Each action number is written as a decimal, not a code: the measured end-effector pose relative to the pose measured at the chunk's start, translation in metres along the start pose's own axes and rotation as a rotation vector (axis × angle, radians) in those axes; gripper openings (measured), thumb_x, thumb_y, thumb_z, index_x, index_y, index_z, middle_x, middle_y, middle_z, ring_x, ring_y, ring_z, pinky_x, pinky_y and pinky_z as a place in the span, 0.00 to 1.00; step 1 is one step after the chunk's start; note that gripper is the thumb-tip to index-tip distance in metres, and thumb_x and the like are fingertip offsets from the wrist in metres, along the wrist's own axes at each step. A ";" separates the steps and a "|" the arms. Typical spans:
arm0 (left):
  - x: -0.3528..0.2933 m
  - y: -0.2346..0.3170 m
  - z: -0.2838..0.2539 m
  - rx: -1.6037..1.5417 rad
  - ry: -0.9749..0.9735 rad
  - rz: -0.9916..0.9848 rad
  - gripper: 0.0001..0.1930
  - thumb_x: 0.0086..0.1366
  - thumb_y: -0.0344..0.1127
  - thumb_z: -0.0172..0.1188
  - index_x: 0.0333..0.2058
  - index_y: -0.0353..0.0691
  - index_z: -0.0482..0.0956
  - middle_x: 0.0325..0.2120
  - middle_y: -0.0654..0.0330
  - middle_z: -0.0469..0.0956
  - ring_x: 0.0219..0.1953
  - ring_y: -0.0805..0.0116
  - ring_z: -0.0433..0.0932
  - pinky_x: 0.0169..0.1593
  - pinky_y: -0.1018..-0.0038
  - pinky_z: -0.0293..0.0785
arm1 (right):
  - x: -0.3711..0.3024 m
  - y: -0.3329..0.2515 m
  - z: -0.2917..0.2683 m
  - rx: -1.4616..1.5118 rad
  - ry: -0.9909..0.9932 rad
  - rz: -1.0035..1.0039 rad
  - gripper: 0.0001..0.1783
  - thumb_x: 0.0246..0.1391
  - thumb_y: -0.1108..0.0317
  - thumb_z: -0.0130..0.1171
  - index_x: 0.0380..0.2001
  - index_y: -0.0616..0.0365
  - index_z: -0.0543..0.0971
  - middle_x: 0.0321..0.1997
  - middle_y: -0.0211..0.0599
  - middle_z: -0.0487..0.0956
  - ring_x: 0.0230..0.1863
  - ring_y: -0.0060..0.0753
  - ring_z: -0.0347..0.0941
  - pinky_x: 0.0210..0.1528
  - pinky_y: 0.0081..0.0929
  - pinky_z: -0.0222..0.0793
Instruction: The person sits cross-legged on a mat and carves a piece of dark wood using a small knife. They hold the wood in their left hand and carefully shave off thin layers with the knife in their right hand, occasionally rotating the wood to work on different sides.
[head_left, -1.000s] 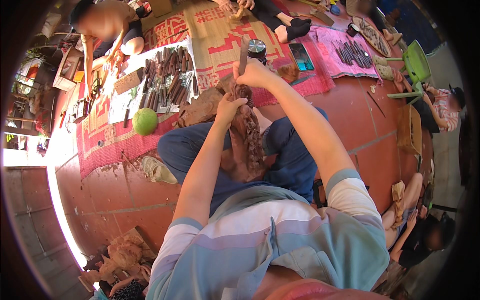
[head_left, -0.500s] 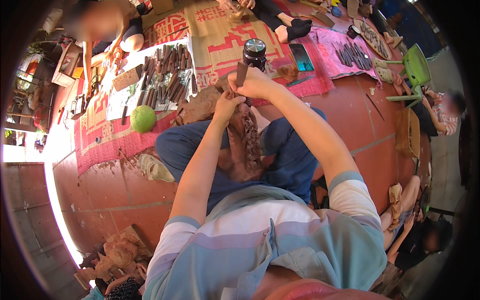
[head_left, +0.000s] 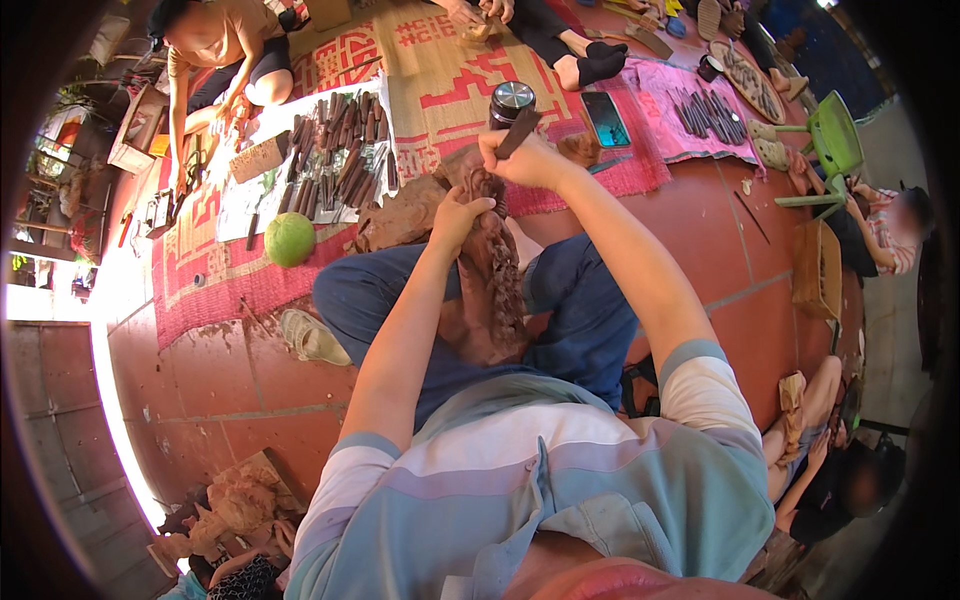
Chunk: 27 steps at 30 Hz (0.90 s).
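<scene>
A reddish-brown wood carving with a deeply cut surface stands between my bent legs, its upper end away from me. My left hand is closed on the left side of its upper part, thumb across the wood. Just to the right, my right hand grips a carving chisel by its dark wooden handle, which slants up to the right. The chisel's blade is hidden behind my fingers and the carving's top. Left of the carving, a rough brown block of wood lies on the mat.
Several chisels cover a white sheet at the left, near a green ball-like object. A dark jar and a phone sit ahead. More tools lie on pink cloth beside a green chair. Other people sit around.
My right hand has shifted slightly up and right, and the chisel handle has tipped from near upright to slanting right. My left hand has moved a little, clear of the right hand's fingers.
</scene>
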<state>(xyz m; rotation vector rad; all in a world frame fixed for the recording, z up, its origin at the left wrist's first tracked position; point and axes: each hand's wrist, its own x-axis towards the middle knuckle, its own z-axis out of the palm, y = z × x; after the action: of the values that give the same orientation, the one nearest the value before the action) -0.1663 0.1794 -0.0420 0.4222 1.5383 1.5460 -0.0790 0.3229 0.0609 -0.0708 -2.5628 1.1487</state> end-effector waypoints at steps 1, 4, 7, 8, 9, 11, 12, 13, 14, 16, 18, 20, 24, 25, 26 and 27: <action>0.006 -0.007 -0.005 -0.015 -0.010 -0.004 0.22 0.50 0.28 0.63 0.44 0.32 0.68 0.35 0.60 0.75 0.35 0.74 0.74 0.38 0.79 0.70 | -0.001 -0.003 0.005 -0.015 -0.016 -0.076 0.04 0.40 0.74 0.55 0.18 0.56 0.70 0.17 0.32 0.72 0.22 0.33 0.70 0.25 0.28 0.62; 0.011 -0.008 -0.010 -0.071 -0.104 0.004 0.33 0.46 0.31 0.66 0.51 0.28 0.63 0.36 0.56 0.75 0.34 0.70 0.75 0.36 0.77 0.72 | -0.006 -0.005 0.015 -0.091 0.020 -0.093 0.03 0.40 0.74 0.54 0.19 0.56 0.70 0.16 0.33 0.71 0.22 0.33 0.70 0.25 0.29 0.62; -0.001 0.007 0.001 -0.015 -0.039 -0.016 0.34 0.46 0.31 0.66 0.52 0.28 0.62 0.37 0.55 0.74 0.35 0.69 0.75 0.37 0.77 0.72 | -0.010 0.007 0.008 0.002 0.020 0.041 0.03 0.40 0.74 0.55 0.20 0.56 0.70 0.19 0.34 0.73 0.24 0.34 0.72 0.27 0.28 0.64; -0.003 0.008 0.003 -0.009 -0.014 0.003 0.30 0.47 0.30 0.65 0.49 0.29 0.64 0.36 0.56 0.75 0.35 0.70 0.75 0.37 0.77 0.71 | -0.010 0.009 0.007 0.005 0.016 0.078 0.03 0.40 0.73 0.55 0.20 0.56 0.70 0.20 0.34 0.73 0.25 0.34 0.72 0.28 0.28 0.65; -0.006 0.008 0.006 -0.004 0.011 0.022 0.26 0.49 0.29 0.64 0.47 0.30 0.66 0.35 0.58 0.75 0.35 0.71 0.75 0.37 0.78 0.71 | -0.009 0.012 0.006 -0.038 0.041 0.001 0.04 0.41 0.73 0.56 0.20 0.56 0.70 0.21 0.34 0.74 0.26 0.33 0.72 0.28 0.28 0.65; -0.004 0.005 0.003 -0.015 0.011 0.041 0.23 0.50 0.29 0.63 0.44 0.31 0.68 0.34 0.59 0.75 0.35 0.72 0.74 0.38 0.78 0.70 | -0.015 0.008 0.014 -0.029 0.038 -0.087 0.05 0.42 0.73 0.56 0.20 0.56 0.70 0.20 0.34 0.73 0.25 0.33 0.71 0.28 0.28 0.64; 0.001 -0.001 -0.002 -0.031 -0.015 0.042 0.23 0.50 0.30 0.63 0.45 0.31 0.68 0.35 0.59 0.75 0.35 0.72 0.74 0.39 0.78 0.70 | -0.017 0.004 0.017 -0.024 0.034 -0.132 0.05 0.42 0.73 0.56 0.20 0.56 0.70 0.20 0.34 0.73 0.25 0.32 0.71 0.28 0.28 0.63; 0.005 -0.005 -0.005 -0.046 -0.041 0.044 0.23 0.50 0.30 0.63 0.45 0.32 0.68 0.36 0.58 0.75 0.36 0.72 0.74 0.39 0.78 0.70 | -0.016 0.004 0.022 -0.032 0.047 -0.129 0.05 0.43 0.73 0.57 0.20 0.57 0.70 0.20 0.34 0.73 0.24 0.33 0.70 0.27 0.28 0.63; 0.007 -0.007 -0.005 -0.009 -0.013 0.042 0.23 0.50 0.30 0.63 0.45 0.32 0.68 0.35 0.59 0.75 0.36 0.72 0.74 0.39 0.78 0.70 | -0.016 0.007 0.022 -0.002 0.067 -0.088 0.06 0.43 0.73 0.56 0.20 0.57 0.70 0.20 0.34 0.73 0.24 0.33 0.70 0.27 0.28 0.64; 0.011 -0.011 -0.006 0.066 0.047 0.040 0.21 0.50 0.29 0.63 0.44 0.33 0.69 0.35 0.59 0.75 0.35 0.72 0.74 0.39 0.78 0.70 | -0.013 0.016 0.017 0.060 0.106 -0.008 0.06 0.43 0.72 0.56 0.20 0.57 0.69 0.21 0.34 0.73 0.24 0.34 0.70 0.28 0.28 0.64; 0.001 0.001 0.004 0.042 0.027 0.018 0.20 0.50 0.29 0.63 0.43 0.34 0.69 0.34 0.59 0.75 0.35 0.72 0.74 0.38 0.78 0.70 | -0.012 0.035 0.014 0.003 0.135 -0.045 0.06 0.42 0.73 0.57 0.20 0.57 0.69 0.20 0.33 0.73 0.24 0.32 0.70 0.27 0.27 0.64; -0.002 0.007 0.004 0.027 0.020 0.012 0.20 0.50 0.29 0.63 0.43 0.34 0.70 0.33 0.60 0.75 0.34 0.73 0.74 0.38 0.78 0.70 | -0.015 0.035 0.018 -0.051 0.150 -0.109 0.06 0.42 0.73 0.57 0.20 0.57 0.69 0.19 0.32 0.72 0.24 0.30 0.70 0.27 0.26 0.64; -0.007 0.008 0.002 -0.013 0.001 0.005 0.20 0.50 0.29 0.63 0.43 0.34 0.70 0.32 0.61 0.75 0.32 0.73 0.75 0.36 0.79 0.71 | -0.014 0.002 0.014 0.010 0.098 -0.029 0.06 0.42 0.72 0.58 0.19 0.56 0.69 0.18 0.30 0.72 0.22 0.28 0.69 0.25 0.26 0.63; -0.009 0.012 0.005 -0.026 -0.006 0.004 0.20 0.50 0.29 0.63 0.43 0.34 0.70 0.32 0.61 0.75 0.32 0.73 0.75 0.36 0.79 0.71 | -0.014 0.000 0.009 0.004 0.081 0.089 0.06 0.42 0.72 0.57 0.19 0.57 0.70 0.18 0.31 0.72 0.22 0.28 0.70 0.25 0.26 0.63; -0.008 0.011 0.005 -0.025 -0.001 0.013 0.20 0.50 0.29 0.63 0.43 0.34 0.69 0.31 0.61 0.75 0.31 0.73 0.75 0.35 0.79 0.71 | -0.012 0.005 0.008 0.000 0.087 0.068 0.06 0.42 0.73 0.57 0.19 0.57 0.70 0.18 0.31 0.72 0.22 0.28 0.70 0.25 0.26 0.63; -0.007 0.009 0.005 -0.023 0.003 0.021 0.20 0.50 0.29 0.63 0.43 0.34 0.69 0.31 0.61 0.75 0.31 0.73 0.75 0.35 0.80 0.71 | -0.010 0.012 0.009 -0.004 0.093 0.048 0.06 0.42 0.73 0.57 0.19 0.57 0.70 0.18 0.32 0.72 0.22 0.29 0.70 0.26 0.26 0.63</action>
<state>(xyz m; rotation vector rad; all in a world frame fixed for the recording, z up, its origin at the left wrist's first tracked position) -0.1618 0.1787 -0.0308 0.4243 1.5210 1.5800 -0.0735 0.3226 0.0439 -0.1835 -2.4941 1.1301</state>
